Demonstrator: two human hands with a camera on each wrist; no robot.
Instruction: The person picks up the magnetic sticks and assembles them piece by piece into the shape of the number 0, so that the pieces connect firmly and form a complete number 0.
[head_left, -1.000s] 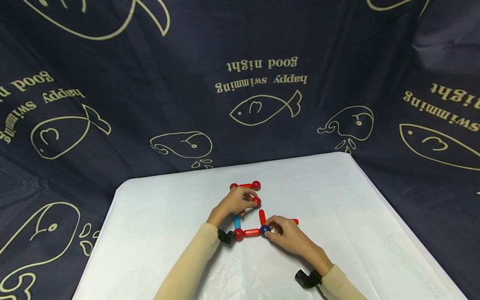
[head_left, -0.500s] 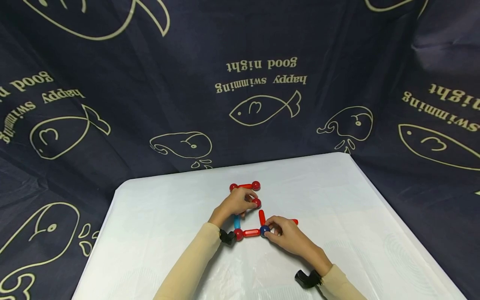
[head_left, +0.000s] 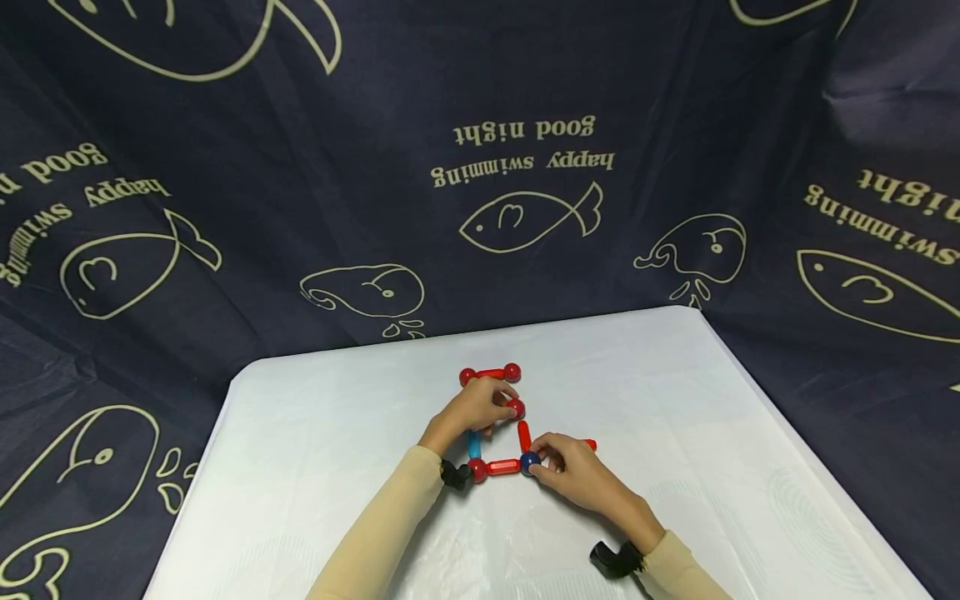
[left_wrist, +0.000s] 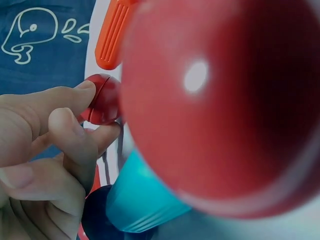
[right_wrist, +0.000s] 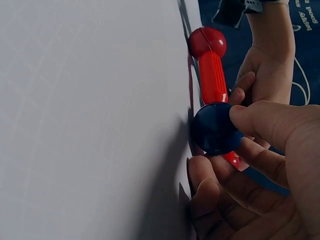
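Observation:
My left hand (head_left: 480,406) pinches a red ball (head_left: 515,408) between thumb and fingers, just beyond the far end of an upright-pointing red rod (head_left: 524,435). That rod runs from a dark blue ball (head_left: 529,462), which my right hand (head_left: 576,471) pinches with thumb and fingertips. A second red rod (head_left: 503,467) joins the blue ball to a near red ball (head_left: 477,470). From there a light blue rod (head_left: 474,444) leads away under my left hand. In the left wrist view, the near red ball (left_wrist: 220,100) looms large, hiding much of the scene; the pinched red ball (left_wrist: 106,102) shows a seam.
Beyond my left hand, two red balls (head_left: 512,372) are linked by a red rod (head_left: 491,373). Another red rod (head_left: 591,444) pokes out behind my right hand. White cloth covers the table (head_left: 337,425); a dark printed curtain (head_left: 525,275) hangs behind it.
My left hand has shifted slightly nearer and to the right with the red ball, closer to the red rod's far end. My right hand stays on the blue ball.

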